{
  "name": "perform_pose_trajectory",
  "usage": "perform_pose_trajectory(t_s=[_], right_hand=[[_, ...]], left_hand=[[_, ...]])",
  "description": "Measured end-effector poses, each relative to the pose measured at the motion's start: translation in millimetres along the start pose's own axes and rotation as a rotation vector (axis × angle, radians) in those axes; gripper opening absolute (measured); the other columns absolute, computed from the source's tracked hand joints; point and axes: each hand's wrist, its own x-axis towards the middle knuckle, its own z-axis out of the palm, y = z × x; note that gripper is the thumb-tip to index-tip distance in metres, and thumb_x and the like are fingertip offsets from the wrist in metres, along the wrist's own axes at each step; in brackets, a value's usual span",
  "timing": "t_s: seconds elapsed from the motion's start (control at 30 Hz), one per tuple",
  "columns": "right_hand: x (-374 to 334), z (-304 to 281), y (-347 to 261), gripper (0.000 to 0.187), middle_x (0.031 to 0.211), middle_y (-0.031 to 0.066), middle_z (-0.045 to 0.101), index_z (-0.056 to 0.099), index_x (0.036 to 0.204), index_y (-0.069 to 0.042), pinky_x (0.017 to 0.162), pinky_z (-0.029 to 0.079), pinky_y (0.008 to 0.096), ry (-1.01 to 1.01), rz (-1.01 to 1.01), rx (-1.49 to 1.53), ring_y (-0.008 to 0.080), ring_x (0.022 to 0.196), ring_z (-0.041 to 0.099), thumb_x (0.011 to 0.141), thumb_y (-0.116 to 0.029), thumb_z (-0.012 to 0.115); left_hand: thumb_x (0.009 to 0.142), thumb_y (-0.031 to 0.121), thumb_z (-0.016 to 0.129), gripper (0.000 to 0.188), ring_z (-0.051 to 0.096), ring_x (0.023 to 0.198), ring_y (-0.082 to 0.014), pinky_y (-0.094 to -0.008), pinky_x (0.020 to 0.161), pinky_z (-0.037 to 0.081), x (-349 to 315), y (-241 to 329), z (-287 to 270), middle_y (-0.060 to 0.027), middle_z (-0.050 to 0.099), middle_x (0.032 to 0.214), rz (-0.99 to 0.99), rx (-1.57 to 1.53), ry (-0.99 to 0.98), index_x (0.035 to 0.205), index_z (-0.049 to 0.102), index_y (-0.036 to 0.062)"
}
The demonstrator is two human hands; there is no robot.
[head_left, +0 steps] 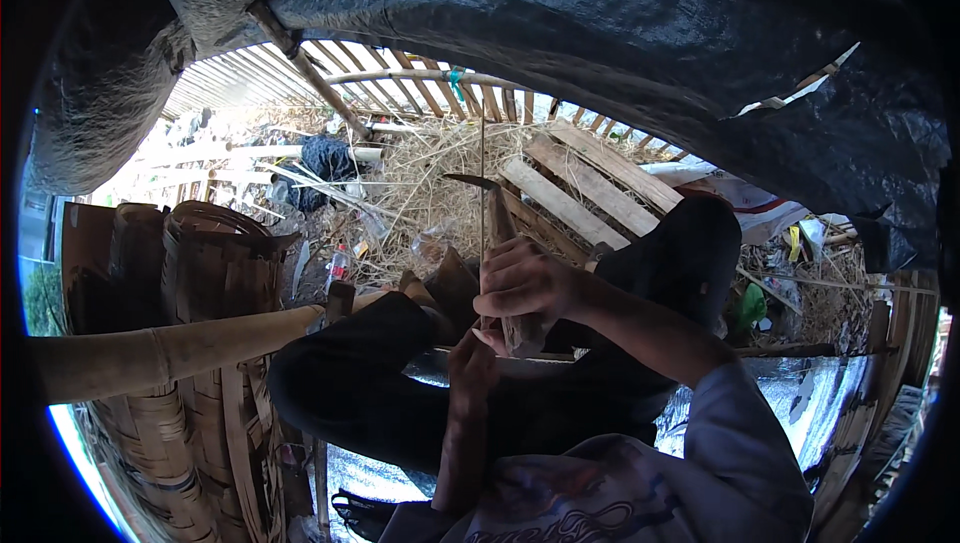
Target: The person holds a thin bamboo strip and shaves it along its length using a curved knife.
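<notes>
My right hand [525, 281] is closed round the long wooden handle of a knife [501, 213], held upright in front of me. Its dark, slightly curved blade points left at the top, crossing a thin bamboo strip [482, 148]. The strip stands nearly vertical and runs down past the fingers of my right hand. Just below, my left hand [472, 361] is closed on the strip's lower end, close to the butt of the knife handle. My fingers partly hide where strip and handle meet.
Thick bamboo pole [180, 348] and woven bamboo panels [190, 443] stand at left. Wooden slats [590, 183] lie ahead beside straw [430, 168]. A plastic bottle [339, 263] is on the littered ground. Black sheeting [600, 23] hangs overhead. My bent legs flank my hands.
</notes>
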Motion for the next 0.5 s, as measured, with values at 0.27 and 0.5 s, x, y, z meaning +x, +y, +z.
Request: perform_pose_trajectory(t_s=[0.27, 0.5], right_hand=[[5, 6, -19, 0.020, 0.064, 0.0018, 0.054, 0.059, 0.080, -0.005, 0.050, 0.045, 0.0318, 0.046, -0.038, 0.112, 0.0192, 0.056, 0.058, 0.065, -0.012, 0.072], [4, 17, -5, 0.030, 0.065, 0.0025, 0.054, 0.061, 0.086, -0.004, 0.052, 0.045, 0.0367, 0.034, -0.025, 0.114, 0.0217, 0.058, 0.058, 0.064, -0.019, 0.075]], left_hand=[[0.099, 0.018, 0.050, 0.037, 0.053, 0.066, -0.0011, -0.0168, 0.052, 0.039, 9, 1, 4, 0.0006, 0.061, 0.091, 0.228, 0.123, 0.028, 0.129, 0.052, -0.0031], [0.096, 0.015, 0.052, 0.033, 0.051, 0.063, -0.0015, -0.0166, 0.050, 0.037, 13, -16, -8, 0.0011, 0.058, 0.084, 0.429, 0.268, 0.013, 0.125, 0.056, 0.0002]])
